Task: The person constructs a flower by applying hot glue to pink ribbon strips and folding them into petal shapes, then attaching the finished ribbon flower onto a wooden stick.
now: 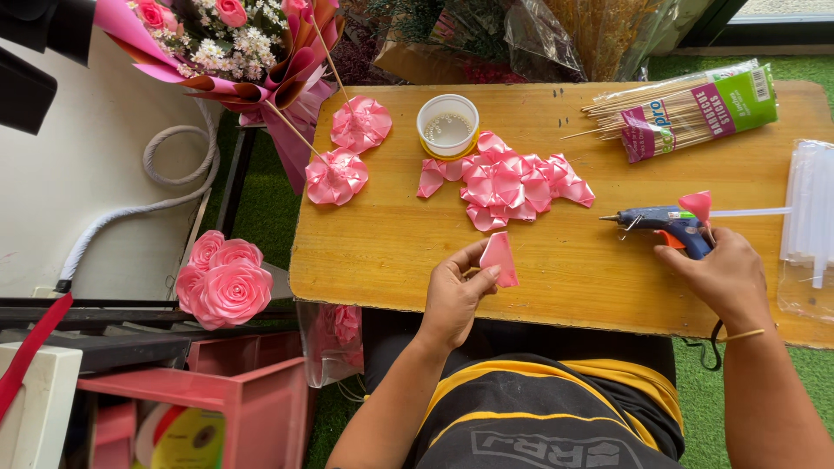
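My left hand [453, 293] pinches a folded pink ribbon petal [500, 259] above the near edge of the wooden table [382, 252]. My right hand [719, 276] grips a blue and orange glue gun [662, 222] lying on its side, nozzle pointing left. A small pink petal [696, 205] sits at the back of the gun, by my fingers. A heap of folded pink petals [504, 182] lies mid-table, beyond my left hand.
Two finished ribbon flowers on sticks [337, 175] lie at the table's left. A round tub of pearl beads [447, 126], a pack of wooden skewers [686, 111] and a bag of glue sticks [810, 217] are also there. Pink ribbon roses [224, 280] and a bouquet [228, 43] stand left.
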